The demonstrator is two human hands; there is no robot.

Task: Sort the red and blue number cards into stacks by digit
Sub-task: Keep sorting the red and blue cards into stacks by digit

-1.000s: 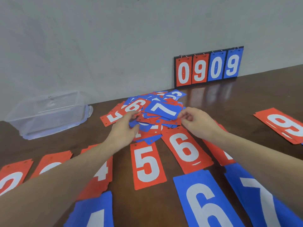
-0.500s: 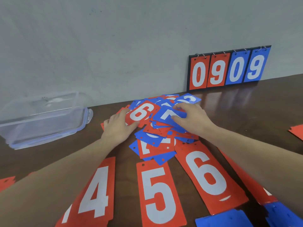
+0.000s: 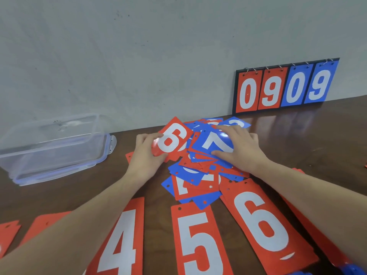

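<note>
Picking from the mixed pile (image 3: 200, 167), mid-table. Left hand (image 3: 148, 153) pinches a red 6 card (image 3: 171, 140), tilted up; right hand (image 3: 238, 149) grips a blue 7 card (image 3: 213, 140). Next, probably: red 6 onto the red 6 stack (image 3: 262, 223).

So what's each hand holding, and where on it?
The left hand grips a red 6 card by its lower-left corner. The right hand grasps a blue 7 card at its right edge.
</note>
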